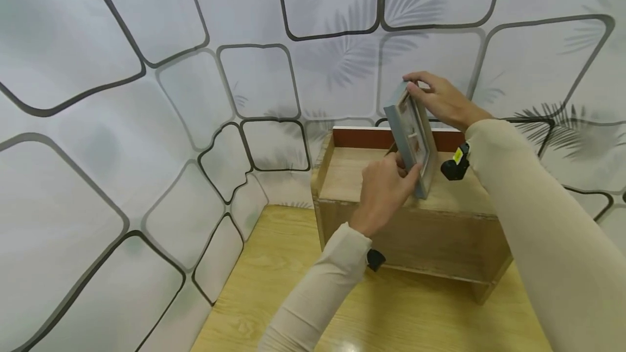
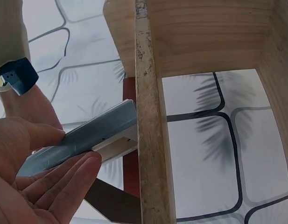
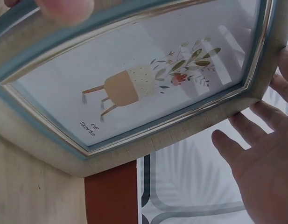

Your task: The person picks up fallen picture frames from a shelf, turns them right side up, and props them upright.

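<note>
A picture frame point(image 1: 413, 134) with a blue-grey edge stands tilted over the top of a small wooden shelf point(image 1: 347, 173). Its glazed face, with a printed potted plant point(image 3: 122, 88), shows in the right wrist view. My left hand point(image 1: 386, 189) pinches the lower near part between thumb and fingers. Higher up, at the far upper corner, my right hand point(image 1: 442, 96) grips the frame with the thumb on the face side. Behind the frame a dark support leg point(image 2: 113, 200) sticks out, seen in the left wrist view.
The shelf has a reddish-brown back strip point(image 1: 362, 138) and an open lower compartment point(image 1: 435, 249). It stands on a yellow wood-grain surface point(image 1: 264, 270) against patterned wall covering point(image 1: 337, 75). A dark wrist device point(image 1: 456, 163) sits on my right wrist.
</note>
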`<state>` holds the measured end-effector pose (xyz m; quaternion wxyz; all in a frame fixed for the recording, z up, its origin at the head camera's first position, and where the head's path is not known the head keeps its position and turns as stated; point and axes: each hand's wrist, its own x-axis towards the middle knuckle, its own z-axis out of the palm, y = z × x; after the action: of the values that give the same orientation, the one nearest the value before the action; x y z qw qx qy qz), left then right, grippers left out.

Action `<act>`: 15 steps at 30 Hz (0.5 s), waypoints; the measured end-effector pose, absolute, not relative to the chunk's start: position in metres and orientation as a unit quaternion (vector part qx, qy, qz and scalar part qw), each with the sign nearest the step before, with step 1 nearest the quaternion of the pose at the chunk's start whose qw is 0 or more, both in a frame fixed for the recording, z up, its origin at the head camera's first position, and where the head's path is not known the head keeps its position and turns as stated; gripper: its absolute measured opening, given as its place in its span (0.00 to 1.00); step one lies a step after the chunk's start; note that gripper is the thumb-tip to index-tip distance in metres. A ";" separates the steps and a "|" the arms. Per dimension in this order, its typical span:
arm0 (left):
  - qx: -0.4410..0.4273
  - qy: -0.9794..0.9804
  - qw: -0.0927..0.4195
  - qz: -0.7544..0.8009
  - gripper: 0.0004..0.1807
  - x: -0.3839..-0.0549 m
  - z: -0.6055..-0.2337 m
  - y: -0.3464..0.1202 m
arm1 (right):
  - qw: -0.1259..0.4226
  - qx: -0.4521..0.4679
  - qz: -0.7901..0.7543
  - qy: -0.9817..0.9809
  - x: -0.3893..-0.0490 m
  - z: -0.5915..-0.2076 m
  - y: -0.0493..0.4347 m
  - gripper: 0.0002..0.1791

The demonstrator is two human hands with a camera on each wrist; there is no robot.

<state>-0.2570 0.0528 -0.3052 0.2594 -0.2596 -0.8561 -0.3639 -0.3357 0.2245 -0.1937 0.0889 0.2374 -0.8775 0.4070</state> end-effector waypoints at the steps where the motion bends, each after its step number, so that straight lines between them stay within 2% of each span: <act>1: -0.259 -0.857 0.259 -0.361 0.12 -0.257 -0.305 0.052 | 0.090 0.236 0.407 -0.878 -0.335 -0.194 0.225 0.32; 10: -0.237 -0.871 0.258 -0.345 0.13 -0.258 -0.305 0.048 | 0.107 0.224 0.387 -0.888 -0.330 -0.193 0.235 0.32; 15: -0.228 -0.875 0.254 -0.343 0.12 -0.260 -0.303 0.046 | 0.134 0.211 0.382 -0.890 -0.330 -0.195 0.240 0.33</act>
<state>-0.2596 0.0464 -0.3035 0.2541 -0.2283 -0.8750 -0.3431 -0.3299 0.2402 -0.1949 0.1340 0.2114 -0.8898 0.3816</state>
